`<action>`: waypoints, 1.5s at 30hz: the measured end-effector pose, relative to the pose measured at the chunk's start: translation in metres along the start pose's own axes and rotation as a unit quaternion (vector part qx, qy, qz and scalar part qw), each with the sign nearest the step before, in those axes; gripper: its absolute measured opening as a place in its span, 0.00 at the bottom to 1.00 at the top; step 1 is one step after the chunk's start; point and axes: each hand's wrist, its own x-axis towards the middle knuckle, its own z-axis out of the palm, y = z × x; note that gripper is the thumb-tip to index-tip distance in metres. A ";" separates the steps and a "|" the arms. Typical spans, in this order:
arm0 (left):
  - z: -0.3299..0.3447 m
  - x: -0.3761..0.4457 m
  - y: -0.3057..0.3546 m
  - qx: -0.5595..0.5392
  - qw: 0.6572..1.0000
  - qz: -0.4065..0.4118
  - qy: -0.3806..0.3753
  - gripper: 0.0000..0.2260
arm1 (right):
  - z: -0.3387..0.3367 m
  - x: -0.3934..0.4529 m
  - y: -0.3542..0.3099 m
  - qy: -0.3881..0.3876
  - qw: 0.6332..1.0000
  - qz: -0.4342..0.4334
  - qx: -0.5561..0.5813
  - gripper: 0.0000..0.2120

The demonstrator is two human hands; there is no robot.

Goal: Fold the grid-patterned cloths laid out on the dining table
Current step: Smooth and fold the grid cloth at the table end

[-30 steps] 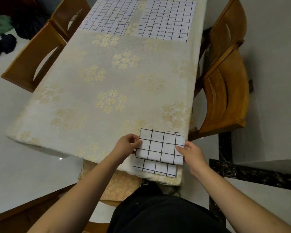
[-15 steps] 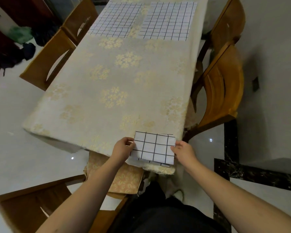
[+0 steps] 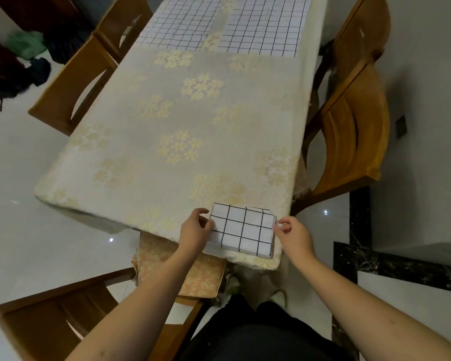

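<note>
1. While both arms reach forward from the near edge, the left hand (image 3: pixel 195 230) has its fingers curled at the left side of the small folded white cloth with a black grid (image 3: pixel 242 230), thumb lifted above the corner; it looks like a light pinch on that edge.
2. Over on the other side, the right hand (image 3: pixel 292 234) has fingertips pinched at the packet's right edge, squaring it up.
3. That packet sits on the near right corner of the long table under a cream tablecloth with gold flower clusters (image 3: pixel 167 121), close to the drop, and a lower layer peeks out along its far edge.
4. To finish well, I'd say press the layers flat and nudge both sides inward together so that stray edge lines up, keeping the packet from sliding off the corner.
5. Farther up, two flat white grid cloths wait unfolded, the left one (image 3: pixel 177 24) and the right one (image 3: pixel 266 27), side by side at the far end.
6. Wooden chairs (image 3: pixel 349 131) flank the table.
</note>
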 end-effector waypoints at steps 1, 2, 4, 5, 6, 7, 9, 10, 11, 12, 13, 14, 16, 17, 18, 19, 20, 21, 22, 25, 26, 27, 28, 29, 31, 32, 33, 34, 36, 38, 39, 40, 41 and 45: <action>0.000 0.000 0.000 0.000 1.000 0.007 0.019 0.14 | 0.001 0.000 0.000 0.021 1.000 -0.011 -0.013 0.08; 0.000 0.001 0.000 0.000 0.999 0.015 0.039 0.14 | 0.003 -0.002 -0.001 0.044 0.998 -0.029 -0.022 0.08; 0.003 0.003 0.000 0.010 0.996 0.055 0.068 0.13 | 0.009 -0.005 -0.002 0.071 0.992 -0.090 -0.050 0.09; 0.004 0.004 0.000 0.027 0.992 0.092 0.077 0.13 | 0.014 -0.006 -0.004 0.068 0.988 -0.122 -0.072 0.10; 0.006 0.005 0.001 0.049 0.986 0.139 0.083 0.13 | 0.019 -0.008 -0.006 0.058 0.982 -0.153 -0.098 0.12; 0.008 0.006 0.002 0.077 0.974 0.195 0.084 0.13 | 0.025 -0.009 -0.008 0.045 0.974 -0.182 -0.125 0.14; 0.014 0.009 0.002 0.158 0.937 0.302 0.070 0.16 | 0.039 -0.011 -0.014 0.023 0.955 -0.230 -0.185 0.18; 0.018 0.012 -0.001 0.208 0.916 0.339 0.055 0.18 | 0.047 -0.011 -0.017 0.012 0.945 -0.244 -0.219 0.21; 0.022 0.014 -0.004 0.253 0.896 0.363 0.037 0.20 | 0.055 -0.011 -0.020 0.003 0.934 -0.250 -0.256 0.23; 0.025 0.017 -0.008 0.285 0.881 0.377 0.019 0.21 | 0.062 -0.011 -0.023 -0.001 0.923 -0.253 -0.291 0.26; 0.028 0.019 -0.012 0.304 0.871 0.386 0.004 0.22 | 0.067 -0.010 -0.024 -0.005 0.912 -0.251 -0.324 0.28; 0.030 0.020 -0.016 0.315 0.864 0.392 -0.012 0.23 | 0.072 -0.008 -0.024 -0.010 0.903 -0.246 -0.353 0.28; 0.033 0.018 -0.022 0.330 0.853 0.401 -0.045 0.24 | 0.079 -0.005 -0.020 -0.028 0.892 -0.223 -0.393 0.29; 0.035 0.017 -0.025 0.336 0.849 0.403 -0.061 0.25 | 0.080 -0.003 -0.016 -0.040 0.889 -0.213 -0.404 0.30; 0.037 0.015 -0.028 0.342 0.848 0.398 -0.075 0.26 | 0.081 -0.001 -0.011 -0.047 0.885 -0.205 -0.415 0.31; 0.040 0.014 -0.031 0.346 0.851 0.387 -0.086 0.26 | 0.079 0.001 -0.007 -0.055 0.881 -0.199 -0.425 0.31; 0.042 0.012 -0.034 0.347 0.855 0.374 -0.092 0.26 | 0.078 0.003 -0.003 -0.058 0.878 -0.197 -0.433 0.31; 0.043 0.011 -0.035 0.347 0.859 0.366 -0.092 0.26 | 0.076 0.004 -0.001 -0.066 0.876 -0.192 -0.438 0.31; 0.044 0.011 -0.036 0.345 0.861 0.362 -0.090 0.26 | 0.074 0.005 0.001 -0.070 0.874 -0.189 -0.442 0.32; 0.042 0.011 -0.035 0.337 0.869 0.352 -0.090 0.27 | 0.069 0.009 0.005 -0.072 0.871 -0.190 -0.447 0.33; 0.041 0.011 -0.035 0.336 0.873 0.344 -0.088 0.27 | 0.068 0.010 0.007 -0.067 0.869 -0.192 -0.452 0.33; 0.041 0.012 -0.035 0.336 0.877 0.332 -0.086 0.28 | 0.067 0.011 0.008 -0.063 0.867 -0.191 -0.456 0.34; 0.040 0.013 -0.036 0.336 0.882 0.319 -0.084 0.29 | 0.066 0.013 0.009 -0.057 0.867 -0.190 -0.457 0.34; 0.039 0.014 -0.036 0.335 0.887 0.308 -0.083 0.30 | 0.065 0.013 0.009 -0.053 0.869 -0.187 -0.456 0.34; 0.036 0.015 -0.039 0.335 0.892 0.292 -0.081 0.32 | 0.063 0.014 0.010 -0.044 0.869 -0.181 -0.458 0.35; 0.034 0.016 -0.040 0.337 0.893 0.287 -0.081 0.32 | 0.062 0.014 0.010 -0.040 0.869 -0.180 -0.460 0.35; 0.032 0.016 -0.041 0.337 0.894 0.285 -0.081 0.32 | 0.062 0.014 0.010 -0.039 0.868 -0.180 -0.461 0.35; 0.030 0.017 -0.042 0.337 0.894 0.284 -0.080 0.33 | 0.062 0.015 0.010 -0.039 0.867 -0.182 -0.463 0.35; 0.027 0.018 -0.042 0.341 0.893 0.283 -0.081 0.33 | 0.061 0.015 0.011 -0.042 0.864 -0.188 -0.466 0.36; 0.027 0.018 -0.041 0.345 0.891 0.281 -0.089 0.33 | 0.060 0.017 0.011 -0.051 0.861 -0.190 -0.469 0.36; 0.027 0.018 -0.040 0.345 0.891 0.278 -0.096 0.33 | 0.060 0.017 0.010 -0.057 0.861 -0.188 -0.468 0.36; 0.026 0.018 -0.039 0.347 0.891 0.273 -0.105 0.33 | 0.059 0.018 0.010 -0.061 0.862 -0.186 -0.468 0.36; 0.026 0.018 -0.037 0.351 0.890 0.267 -0.115 0.33 | 0.059 0.018 0.009 -0.066 0.862 -0.183 -0.468 0.36; 0.015 0.021 -0.023 0.353 0.887 0.252 -0.162 0.33 | 0.051 0.017 -0.003 -0.081 0.873 -0.183 -0.446 0.34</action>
